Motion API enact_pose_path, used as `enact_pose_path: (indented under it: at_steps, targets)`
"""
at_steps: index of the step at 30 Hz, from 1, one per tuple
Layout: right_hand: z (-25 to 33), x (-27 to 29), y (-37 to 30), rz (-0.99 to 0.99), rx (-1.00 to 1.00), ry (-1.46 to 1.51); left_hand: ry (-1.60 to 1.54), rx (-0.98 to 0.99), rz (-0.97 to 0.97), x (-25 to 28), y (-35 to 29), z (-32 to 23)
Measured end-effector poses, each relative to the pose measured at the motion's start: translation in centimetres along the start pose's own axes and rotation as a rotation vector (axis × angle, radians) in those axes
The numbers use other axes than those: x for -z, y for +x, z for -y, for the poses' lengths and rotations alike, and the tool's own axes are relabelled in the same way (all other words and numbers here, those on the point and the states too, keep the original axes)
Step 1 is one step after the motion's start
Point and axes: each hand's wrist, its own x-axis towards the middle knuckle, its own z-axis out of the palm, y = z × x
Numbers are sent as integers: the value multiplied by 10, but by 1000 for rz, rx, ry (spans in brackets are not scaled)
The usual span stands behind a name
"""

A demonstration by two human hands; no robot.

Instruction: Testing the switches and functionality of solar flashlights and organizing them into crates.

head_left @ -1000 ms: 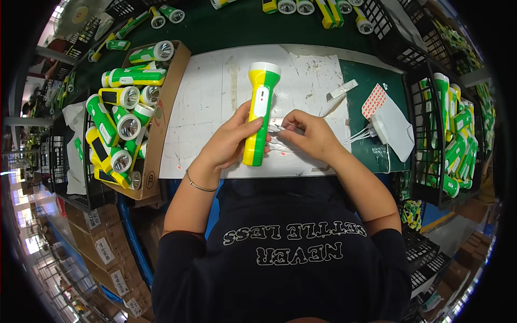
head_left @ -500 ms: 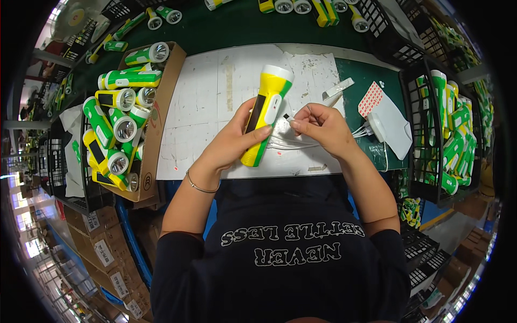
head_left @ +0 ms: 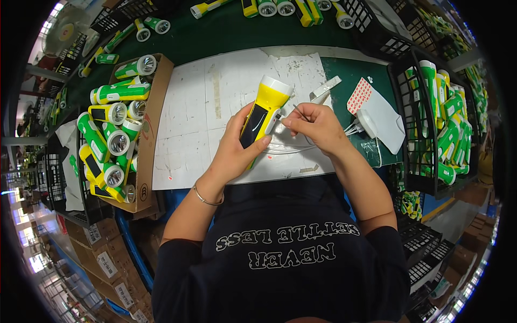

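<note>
My left hand point(head_left: 232, 151) is wrapped round a flashlight point(head_left: 273, 96) with a yellow and green body, a white head ring and a dark panel on its face. The light stands tilted, head end away from me. My right hand point(head_left: 319, 128) pinches the end of a thin cable, its small plug point(head_left: 279, 115) close against the light's side, by the white switch strip. Whether the plug sits in a socket I cannot tell. White cables point(head_left: 291, 147) run across the board beneath my right hand.
At left stands a cardboard box point(head_left: 152, 110) of flashlights. A black crate point(head_left: 428, 153) of more flashlights is at right. On the white board point(head_left: 188, 102) and green table lie a white round adapter point(head_left: 368, 123), a red-dotted sticker sheet point(head_left: 360, 97) and a white strip point(head_left: 326, 88).
The cable plug in my right hand has come up to the flashlight's side; before, it was a little apart. The flashlight has turned slightly, showing more of its dark panel. The whole view has shifted a bit.
</note>
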Motion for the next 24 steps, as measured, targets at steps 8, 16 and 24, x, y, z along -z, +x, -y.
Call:
enact_pose_path:
  at_steps: [8,16,24]
  targets:
    - [-8,-9,2,-76,-25,88,544,-141,-62,1,-3,-14]
    - [-6,-9,-11,13,-23,-18,668,-178,-281,15,12,-1]
    - [36,27,-23,-172,249,-421,-18,-40,311,3,11,-17]
